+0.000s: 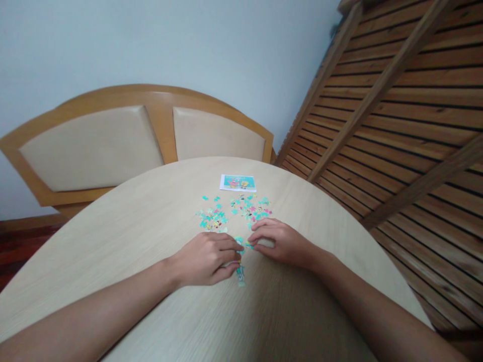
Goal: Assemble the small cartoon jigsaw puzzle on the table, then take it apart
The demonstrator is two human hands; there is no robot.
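The left hand (209, 259) is curled, and its fingers and thumb close on a strip (240, 274) of joined teal puzzle pieces that lies flat between both hands. The right hand (281, 241) is bent too, with its fingertips at a small piece (249, 245); I cannot tell if it grips it. Loose pieces (234, 211), teal with pink and yellow, lie just beyond, and a picture card (238, 182) farther back. The table (132, 241) is round, of pale wood. Behind it are a padded bench back (94, 146), a light wall and brown slats (396, 125).
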